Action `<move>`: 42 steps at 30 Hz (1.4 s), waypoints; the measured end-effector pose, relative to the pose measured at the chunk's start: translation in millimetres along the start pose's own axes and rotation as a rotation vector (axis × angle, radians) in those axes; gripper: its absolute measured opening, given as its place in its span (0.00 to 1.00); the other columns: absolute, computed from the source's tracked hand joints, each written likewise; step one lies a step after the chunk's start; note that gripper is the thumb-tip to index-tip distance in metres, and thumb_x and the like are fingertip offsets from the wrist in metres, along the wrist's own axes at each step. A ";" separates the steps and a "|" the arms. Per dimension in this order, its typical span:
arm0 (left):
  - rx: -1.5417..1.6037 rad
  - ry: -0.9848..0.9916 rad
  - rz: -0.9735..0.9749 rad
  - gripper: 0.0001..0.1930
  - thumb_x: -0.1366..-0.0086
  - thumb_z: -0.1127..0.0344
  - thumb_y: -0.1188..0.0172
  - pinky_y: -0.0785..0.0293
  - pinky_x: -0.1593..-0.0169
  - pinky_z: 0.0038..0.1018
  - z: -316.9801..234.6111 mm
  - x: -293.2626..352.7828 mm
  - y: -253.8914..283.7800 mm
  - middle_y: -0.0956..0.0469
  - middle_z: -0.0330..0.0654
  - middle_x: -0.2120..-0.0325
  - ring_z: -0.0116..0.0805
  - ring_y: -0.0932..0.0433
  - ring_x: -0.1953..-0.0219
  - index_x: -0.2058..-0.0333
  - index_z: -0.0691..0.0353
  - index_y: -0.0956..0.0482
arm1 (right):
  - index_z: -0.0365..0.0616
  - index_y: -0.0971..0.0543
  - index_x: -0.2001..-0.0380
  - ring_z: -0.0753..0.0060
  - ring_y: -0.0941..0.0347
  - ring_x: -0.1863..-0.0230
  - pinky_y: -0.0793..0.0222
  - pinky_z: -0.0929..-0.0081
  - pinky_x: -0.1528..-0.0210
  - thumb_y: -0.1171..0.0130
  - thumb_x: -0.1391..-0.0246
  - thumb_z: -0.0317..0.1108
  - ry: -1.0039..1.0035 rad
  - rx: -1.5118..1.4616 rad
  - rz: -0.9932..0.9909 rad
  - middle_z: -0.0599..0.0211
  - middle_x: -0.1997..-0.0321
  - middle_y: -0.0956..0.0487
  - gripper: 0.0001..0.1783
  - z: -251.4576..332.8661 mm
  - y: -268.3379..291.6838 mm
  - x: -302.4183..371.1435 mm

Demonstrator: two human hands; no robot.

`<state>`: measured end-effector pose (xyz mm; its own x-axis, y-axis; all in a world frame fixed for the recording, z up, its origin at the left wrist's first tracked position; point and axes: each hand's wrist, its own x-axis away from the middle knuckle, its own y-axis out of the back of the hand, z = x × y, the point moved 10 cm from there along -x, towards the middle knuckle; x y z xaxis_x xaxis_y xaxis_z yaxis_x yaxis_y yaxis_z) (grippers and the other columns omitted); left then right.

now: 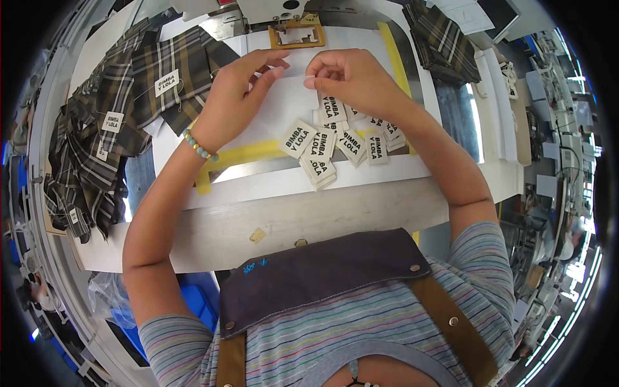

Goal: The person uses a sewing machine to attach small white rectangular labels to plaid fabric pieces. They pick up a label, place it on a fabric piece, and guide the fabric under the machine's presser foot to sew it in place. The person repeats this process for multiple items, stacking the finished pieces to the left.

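Observation:
Both my hands are raised over the white work surface (258,119), fingertips facing each other a short gap apart. My left hand (240,90) has its thumb and fingers drawn together in a pinch; whatever is in it is too small to see. With thumb and forefinger closed, my right hand (353,76) also pinches something thin I cannot make out. Under and in front of the right hand lies a loose pile of small cream labels (319,147) with black print, several overlapping. Just beyond my fingertips, an orange clamp frame (298,46) sits beneath the sewing machine head (274,9).
Plaid fabric pieces (145,71), some bearing cream labels, are heaped at the left. More folded plaid fabric (445,42) is stacked at the far right. Yellow tape (248,153) borders the white surface. A small tan scrap (257,235) lies near the table's front edge.

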<state>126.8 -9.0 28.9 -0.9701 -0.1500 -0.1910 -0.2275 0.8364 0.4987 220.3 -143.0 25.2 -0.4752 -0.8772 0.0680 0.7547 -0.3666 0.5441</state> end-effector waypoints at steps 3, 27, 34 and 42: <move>0.280 0.093 -0.010 0.17 0.24 0.71 0.38 0.25 0.52 0.21 22.1 -4.7 -5.0 0.16 0.34 0.57 0.20 0.22 0.56 0.39 0.63 0.19 | 0.41 0.15 0.60 0.86 0.22 0.67 0.31 0.82 0.63 0.31 0.34 0.40 -0.048 -0.141 -0.018 0.74 0.71 0.16 0.12 -6.1 4.7 -2.8; -0.875 -0.857 -0.082 0.08 0.47 0.71 0.34 0.20 0.57 0.30 -52.6 13.6 -26.8 0.21 0.37 0.63 0.35 0.21 0.59 0.66 0.59 0.17 | 0.44 0.15 0.66 0.71 0.21 0.64 0.26 0.71 0.62 0.32 0.55 0.29 0.893 0.936 -0.231 0.74 0.69 0.19 0.09 37.3 1.9 33.6; -0.989 -0.907 -0.042 0.13 0.43 0.70 0.35 0.22 0.62 0.30 -47.4 -3.5 -31.5 0.25 0.36 0.68 0.33 0.22 0.64 0.58 0.61 0.16 | 0.44 0.17 0.69 0.70 0.22 0.59 0.26 0.72 0.61 0.34 0.54 0.30 0.898 1.066 -0.231 0.74 0.67 0.20 0.07 34.1 -0.2 17.0; -1.071 -0.652 -0.038 0.15 0.40 0.71 0.34 0.22 0.62 0.32 -26.7 -14.5 -28.4 0.23 0.37 0.68 0.35 0.22 0.64 0.53 0.62 0.16 | 0.46 0.17 0.69 0.69 0.21 0.58 0.24 0.69 0.58 0.35 0.52 0.30 0.804 1.131 -0.255 0.74 0.67 0.20 0.05 20.8 1.4 -2.6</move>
<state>145.1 -44.7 40.1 -0.8085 0.3796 -0.4497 -0.5054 -0.0564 0.8610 213.2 -134.7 43.2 0.1321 -0.9011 -0.4130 -0.2598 -0.4336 0.8629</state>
